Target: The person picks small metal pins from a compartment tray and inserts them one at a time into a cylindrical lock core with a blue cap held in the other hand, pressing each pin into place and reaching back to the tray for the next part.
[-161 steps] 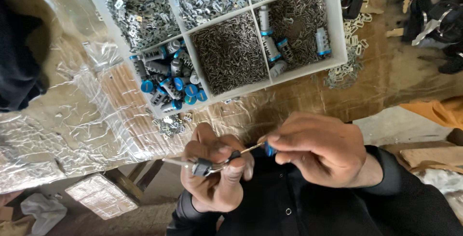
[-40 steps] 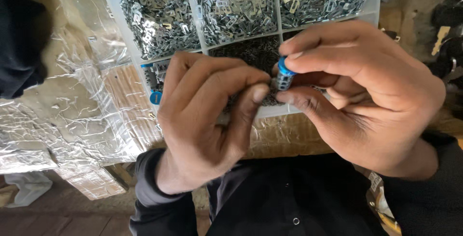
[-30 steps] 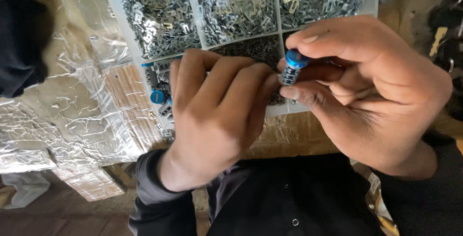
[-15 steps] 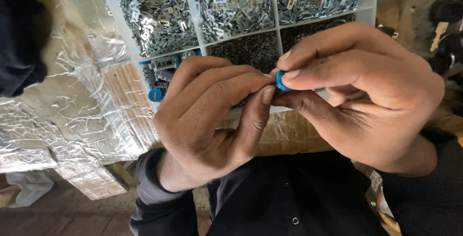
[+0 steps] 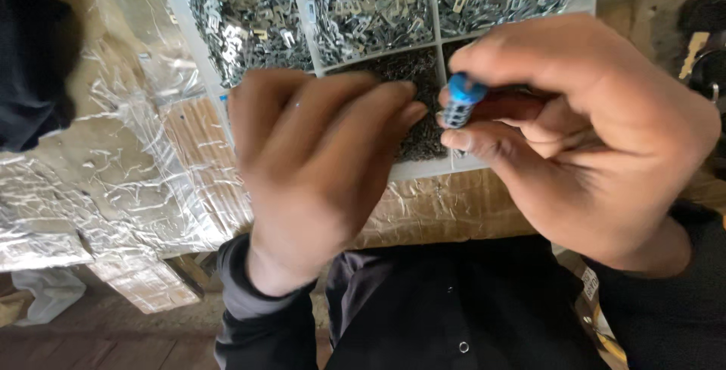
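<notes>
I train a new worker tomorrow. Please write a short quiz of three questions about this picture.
1. True or false: the right hand holds a small cylinder with a blue cap.
2. What fills the upper compartments of the white tray? A) small metal pieces B) coins C) cloth
3. What covers the table surface left of the left hand?

Key: 1 true; 2 A; 3 clear, crinkled plastic film.

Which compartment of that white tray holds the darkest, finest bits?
The lower compartment just behind the hands, partly hidden by the left hand. Its contents look dark and fine, while the three upper compartments hold bright, silvery stamped metal pieces.
</notes>
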